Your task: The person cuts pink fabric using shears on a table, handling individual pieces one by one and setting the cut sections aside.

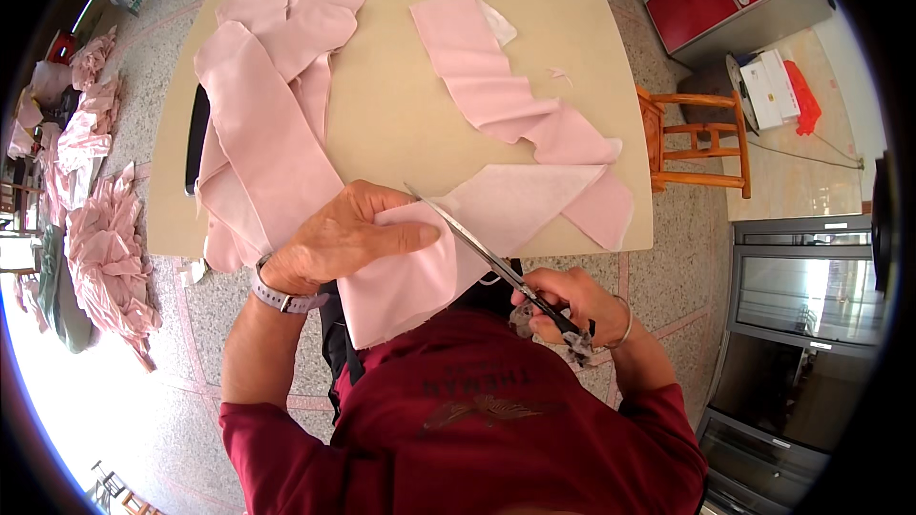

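Observation:
My left hand [358, 234] pinches a folded piece of pink fabric [401, 286] between thumb and fingers, close to the table's near edge. My right hand [572, 300] grips scissors [491, 262] by handles wrapped in dark and greyish material. The blades point up and to the left, lying along the held fabric's right side beside my left thumb; whether they are parted I cannot tell. A paler pink length of cloth [525, 191] spreads from the held piece toward the right. Beyond it lies a wavy pink strip [487, 86].
The beige table [382, 105] carries a stack of pink fabric pieces [258, 114] on its left and a small scrap [560, 74] at right. A wooden chair [701, 138] stands at the right edge. Heaps of pink cloth [110, 257] lie at far left; a glass-fronted cabinet [801, 296] is at right.

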`<state>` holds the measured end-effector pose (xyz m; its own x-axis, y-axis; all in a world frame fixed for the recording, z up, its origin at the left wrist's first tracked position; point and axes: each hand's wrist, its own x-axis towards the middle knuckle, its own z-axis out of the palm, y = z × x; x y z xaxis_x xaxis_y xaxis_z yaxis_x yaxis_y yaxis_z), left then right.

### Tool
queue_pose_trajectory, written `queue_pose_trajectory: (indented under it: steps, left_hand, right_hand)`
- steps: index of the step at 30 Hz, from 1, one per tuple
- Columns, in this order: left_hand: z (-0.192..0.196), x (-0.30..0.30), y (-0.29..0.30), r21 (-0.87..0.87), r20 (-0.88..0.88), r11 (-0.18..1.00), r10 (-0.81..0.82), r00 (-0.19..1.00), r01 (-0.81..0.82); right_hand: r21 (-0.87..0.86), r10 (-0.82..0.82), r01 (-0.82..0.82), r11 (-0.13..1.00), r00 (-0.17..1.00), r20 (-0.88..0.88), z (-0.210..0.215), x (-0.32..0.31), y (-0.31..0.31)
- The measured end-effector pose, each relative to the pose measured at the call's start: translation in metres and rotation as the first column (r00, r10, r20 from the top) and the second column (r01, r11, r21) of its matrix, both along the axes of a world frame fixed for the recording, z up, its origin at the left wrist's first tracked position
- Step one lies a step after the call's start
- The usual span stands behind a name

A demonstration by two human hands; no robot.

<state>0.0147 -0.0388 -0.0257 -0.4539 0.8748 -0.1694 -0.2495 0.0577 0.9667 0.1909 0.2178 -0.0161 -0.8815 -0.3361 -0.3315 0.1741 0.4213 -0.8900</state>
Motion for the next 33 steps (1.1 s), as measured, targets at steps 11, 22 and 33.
queue_pose_trajectory:
  steps: [11,22,33]
  left_hand:
    - [-0.011,-0.007,-0.002,0.013,-0.174,0.993,-0.111,0.978,0.115]
    - [0.004,-0.015,-0.001,-0.132,-0.185,0.961,-0.266,0.946,0.244]
    - [0.004,-0.017,-0.001,-0.246,-0.162,0.923,-0.340,0.926,0.296]
  right_hand:
    - [0.092,0.068,-0.061,0.994,0.994,-0.081,0.004,-0.002,0.011]
    - [0.191,0.170,-0.145,0.971,0.978,-0.123,0.006,-0.002,0.025]
    - [0.258,0.215,-0.157,0.953,0.953,-0.215,0.007,0.003,0.021]
